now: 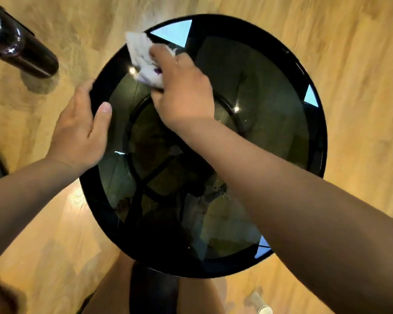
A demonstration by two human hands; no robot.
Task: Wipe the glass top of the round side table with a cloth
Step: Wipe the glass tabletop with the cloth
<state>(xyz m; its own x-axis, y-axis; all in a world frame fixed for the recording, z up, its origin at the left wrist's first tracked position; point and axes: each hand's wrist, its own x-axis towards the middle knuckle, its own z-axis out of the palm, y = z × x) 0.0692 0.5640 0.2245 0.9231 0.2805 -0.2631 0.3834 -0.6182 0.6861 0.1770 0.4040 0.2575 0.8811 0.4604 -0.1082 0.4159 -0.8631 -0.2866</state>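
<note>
On the far-left part of the dark glass top [259,91], my right hand [182,89] presses a crumpled white cloth [143,57] with purple markings against the surface, fingers closed over it. At the left edge, my left hand [82,130] grips the black rim [313,91] of the round side table, thumb on top, fingers curled outside.
</note>
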